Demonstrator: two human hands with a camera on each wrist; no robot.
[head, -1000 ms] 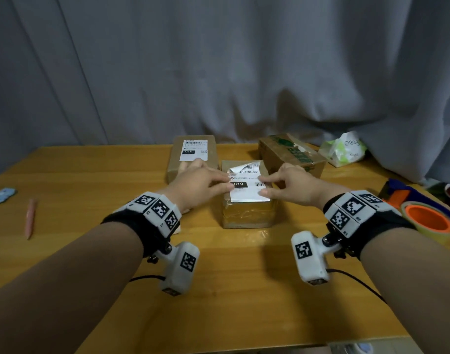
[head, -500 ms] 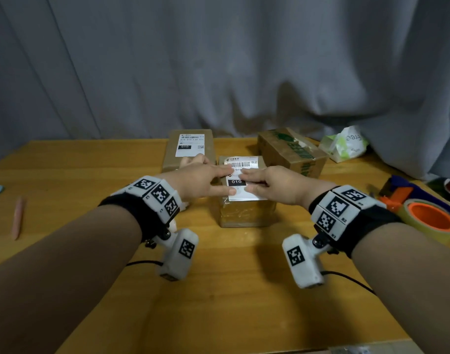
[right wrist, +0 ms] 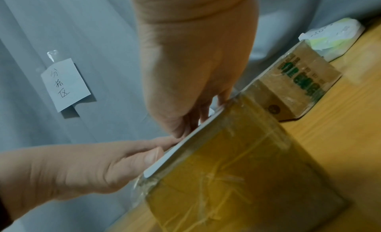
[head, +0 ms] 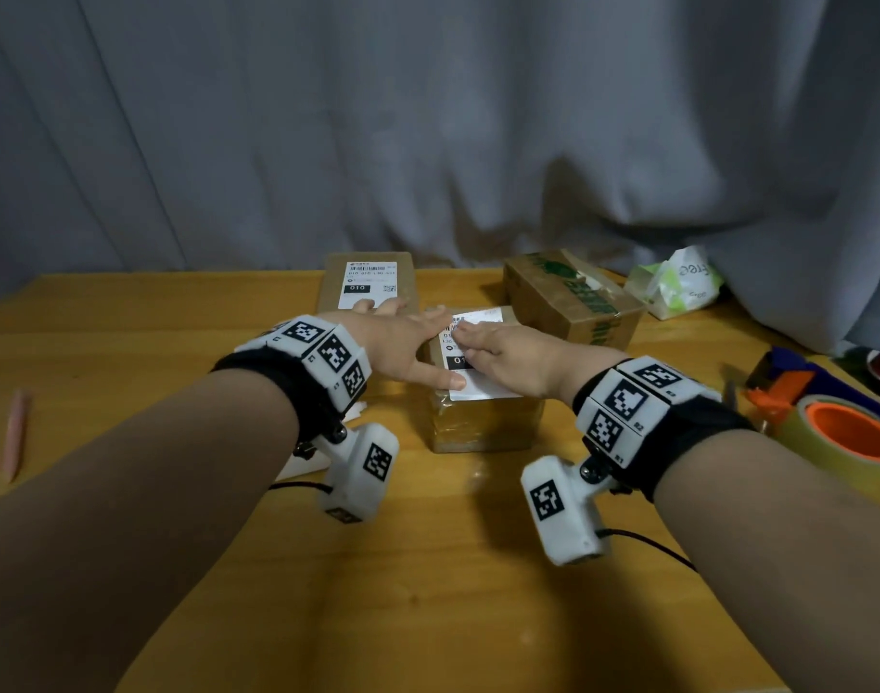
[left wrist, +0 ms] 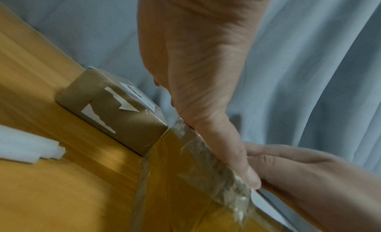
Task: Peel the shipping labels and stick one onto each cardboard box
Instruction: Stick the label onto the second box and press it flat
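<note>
A white shipping label (head: 482,382) lies flat on top of the tape-wrapped middle cardboard box (head: 482,422). My left hand (head: 403,342) rests on its left side with fingers straight, the thumb at the label's near left corner. My right hand (head: 507,350) presses flat on the label's middle. In the left wrist view the left thumb (left wrist: 243,170) lies along the box's top edge beside the right hand (left wrist: 309,173). In the right wrist view the label (right wrist: 185,141) shows edge-on under both hands. A box behind (head: 368,287) carries a label (head: 368,285). A third box (head: 572,297) with green print bears none.
Wooden table (head: 428,567). White backing paper (head: 308,462) lies under my left wrist. An orange-cored tape roll (head: 847,437) and a tape dispenser (head: 787,377) sit at the right edge, a tissue pack (head: 677,282) at the back right, a pink pen (head: 14,432) at the left. Grey curtain behind.
The label's curled far end has been laid down flat on the box. Both hands went from pinching its sides to pressing on it with straight fingers, the right sliding over its middle.
</note>
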